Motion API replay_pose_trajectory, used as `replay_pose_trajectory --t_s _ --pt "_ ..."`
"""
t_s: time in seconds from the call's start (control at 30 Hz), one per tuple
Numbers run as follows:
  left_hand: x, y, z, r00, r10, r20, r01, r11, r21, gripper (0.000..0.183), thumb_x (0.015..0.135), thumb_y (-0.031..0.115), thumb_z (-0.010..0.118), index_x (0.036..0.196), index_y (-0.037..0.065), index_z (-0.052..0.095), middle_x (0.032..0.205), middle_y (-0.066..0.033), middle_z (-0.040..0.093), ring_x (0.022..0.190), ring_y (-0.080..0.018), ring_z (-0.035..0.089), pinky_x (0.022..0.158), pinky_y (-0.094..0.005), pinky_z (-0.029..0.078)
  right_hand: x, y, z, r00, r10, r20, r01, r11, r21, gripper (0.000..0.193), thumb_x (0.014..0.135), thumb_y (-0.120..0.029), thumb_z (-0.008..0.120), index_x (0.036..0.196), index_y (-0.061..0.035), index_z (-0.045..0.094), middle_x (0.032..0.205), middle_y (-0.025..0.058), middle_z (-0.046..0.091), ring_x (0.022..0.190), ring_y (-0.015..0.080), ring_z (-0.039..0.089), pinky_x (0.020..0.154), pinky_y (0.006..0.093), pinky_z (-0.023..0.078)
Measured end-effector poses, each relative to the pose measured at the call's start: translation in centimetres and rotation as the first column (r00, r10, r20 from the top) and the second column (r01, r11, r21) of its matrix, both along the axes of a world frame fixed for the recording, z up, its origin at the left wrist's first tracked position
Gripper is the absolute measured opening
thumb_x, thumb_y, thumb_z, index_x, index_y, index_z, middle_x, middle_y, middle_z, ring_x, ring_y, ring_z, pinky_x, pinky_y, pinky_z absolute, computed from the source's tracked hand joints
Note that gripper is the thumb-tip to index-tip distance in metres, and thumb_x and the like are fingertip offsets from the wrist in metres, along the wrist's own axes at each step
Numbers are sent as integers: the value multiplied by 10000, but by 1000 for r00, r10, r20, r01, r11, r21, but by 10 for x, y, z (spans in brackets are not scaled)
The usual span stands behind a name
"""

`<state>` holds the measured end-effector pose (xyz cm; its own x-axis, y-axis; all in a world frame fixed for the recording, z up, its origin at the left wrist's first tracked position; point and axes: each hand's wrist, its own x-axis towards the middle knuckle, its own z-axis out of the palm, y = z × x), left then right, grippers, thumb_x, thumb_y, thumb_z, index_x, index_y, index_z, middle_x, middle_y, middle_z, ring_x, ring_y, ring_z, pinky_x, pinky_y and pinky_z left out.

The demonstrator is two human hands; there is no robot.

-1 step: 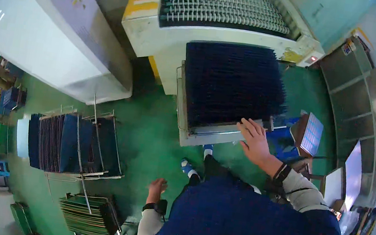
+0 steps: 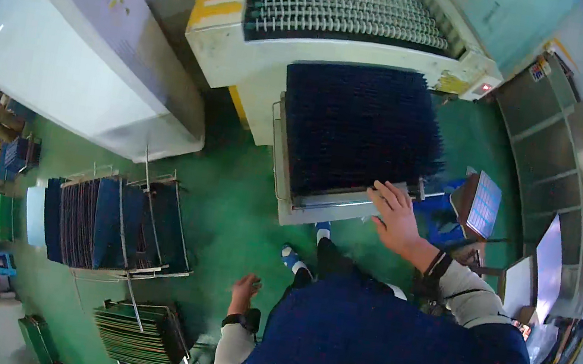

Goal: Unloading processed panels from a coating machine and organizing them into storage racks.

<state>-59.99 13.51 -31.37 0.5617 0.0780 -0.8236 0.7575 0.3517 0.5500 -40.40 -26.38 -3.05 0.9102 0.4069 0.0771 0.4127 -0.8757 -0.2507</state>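
Observation:
In front of me stands a rack (image 2: pixel 277 153) tightly packed with dark blue thin panels (image 2: pixel 360 128), their edges upward. My right hand (image 2: pixel 398 217) is stretched out at the rack's near right corner, fingers extended and apart. Its fingertips overlap the near edge of the panels; whether they touch I cannot tell. Nothing shows in that hand. Low at my left side hangs my left hand (image 2: pixel 243 295), empty, with loosely bent fingers, away from any object.
Beyond the rack is a pale machine (image 2: pixel 249 59) with a bed of rollers (image 2: pixel 348 6). A tall white cabinet (image 2: pixel 92 54) rises at the left. Nearer are a wheeled rack of blue boards (image 2: pixel 112 223) and stacked green boards (image 2: pixel 141 333). A box (image 2: pixel 483 203) and grey frame (image 2: pixel 549 145) stand right.

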Motion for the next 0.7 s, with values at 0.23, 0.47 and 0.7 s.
replay_pose_trajectory --t_s 0.23,0.47,0.7 --pt "-17 2 2 998 -64 28 65 998 -21 331 882 281 600 1042 -8 588 923 -97 671 696 -165 625 571 -262 461 23 4 -4 990 -20 143 -2 988 154 253 715 -116 645 955 -82 575 1162 108 529 1121 324 480 939 472 376" --pt "-39 15 8 999 -30 -10 29 996 -82 267 914 230 562 1019 -15 549 793 -89 589 606 -177 553 478 -266 419 48 -24 -49 992 96 81 -87 990 -112 106 723 -205 626 790 -124 617 912 58 528 908 255 510 800 424 410" --pt "-11 24 15 986 -158 52 159 987 -10 286 919 221 557 1094 -4 535 897 -122 628 687 -222 612 564 -315 495 69 -19 -43 993 119 -4 -118 978 -172 92 752 -228 616 765 -140 638 903 46 545 957 247 530 780 402 438"
